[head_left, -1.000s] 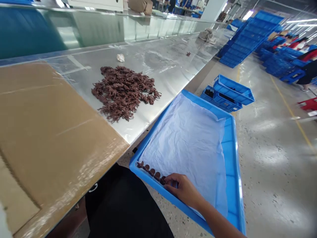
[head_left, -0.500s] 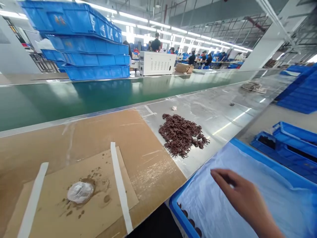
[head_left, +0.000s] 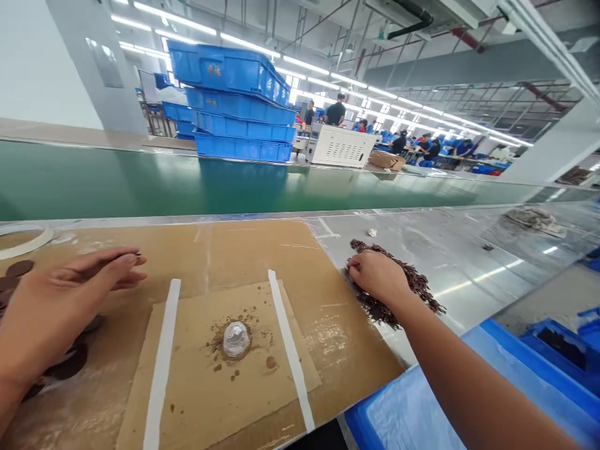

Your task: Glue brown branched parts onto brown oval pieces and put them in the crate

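Note:
My left hand (head_left: 77, 303) is raised over the left side of the cardboard, thumb and forefinger pinched together. A tiny dark bit shows at their tips, too small to name. Round dark-brown discs (head_left: 70, 362) lie under and beside this hand. My right hand (head_left: 379, 278) reaches into a pile of small brown branching pieces (head_left: 419, 284) on the metal table. Its fingers are curled closed, and whatever they grip is hidden. Between the hands, a small whitish dome-shaped lump (head_left: 236, 340) stands on a taped-down cardboard sheet (head_left: 197, 387) with brown stains around it.
A roll of white tape (head_left: 44, 240) lies at the far left. Beyond the table runs a green conveyor belt (head_left: 262, 190), with stacked blue crates (head_left: 244, 119) behind it. A blue tray with a pale liner (head_left: 412, 406) sits at the lower right. Other people work in the distance.
My right hand has moved from above the lined tray to the brown pile. My left hand has come into view, and the view has swung left, showing the discs and tape roll.

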Demonstrator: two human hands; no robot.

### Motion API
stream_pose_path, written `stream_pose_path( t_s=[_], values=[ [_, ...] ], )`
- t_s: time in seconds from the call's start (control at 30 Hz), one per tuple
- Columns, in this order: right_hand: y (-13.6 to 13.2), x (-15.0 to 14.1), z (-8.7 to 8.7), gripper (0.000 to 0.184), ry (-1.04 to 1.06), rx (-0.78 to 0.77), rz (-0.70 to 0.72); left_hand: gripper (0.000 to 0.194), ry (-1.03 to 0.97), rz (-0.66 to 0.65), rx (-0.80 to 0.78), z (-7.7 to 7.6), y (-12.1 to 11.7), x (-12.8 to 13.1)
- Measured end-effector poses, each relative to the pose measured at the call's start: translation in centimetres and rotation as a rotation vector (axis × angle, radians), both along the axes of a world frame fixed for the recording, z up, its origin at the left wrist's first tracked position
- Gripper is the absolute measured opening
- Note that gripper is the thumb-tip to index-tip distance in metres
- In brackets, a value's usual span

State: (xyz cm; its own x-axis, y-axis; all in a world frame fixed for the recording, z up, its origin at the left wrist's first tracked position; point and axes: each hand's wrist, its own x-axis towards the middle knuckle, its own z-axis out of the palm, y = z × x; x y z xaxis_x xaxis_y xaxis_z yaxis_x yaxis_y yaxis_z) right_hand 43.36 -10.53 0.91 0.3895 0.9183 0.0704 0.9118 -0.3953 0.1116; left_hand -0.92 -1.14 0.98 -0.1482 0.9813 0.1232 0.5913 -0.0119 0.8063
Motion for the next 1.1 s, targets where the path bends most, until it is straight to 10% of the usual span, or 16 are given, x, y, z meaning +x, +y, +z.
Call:
stream_pose_path(
  t_s=[0.47,0.83,1.1],
  values=[
    [1.4,1.1,1.5,0.032,0.324,0.288,0.118,0.049,-0.356,-0.199,0.011,-0.5,-0.1,1.5],
    [4.8,-6.8,0.4,0.036,0.819,0.426,0.402,0.050,-0.743,-0.327,-0.144,-1.5,-0.2,2.1],
    [7.6,-13.0,2.3,0.070,1.096,0.541,0.637,0.041,-0.905,-0.392,-0.189,-1.9,0.2,2.0]
  ],
)
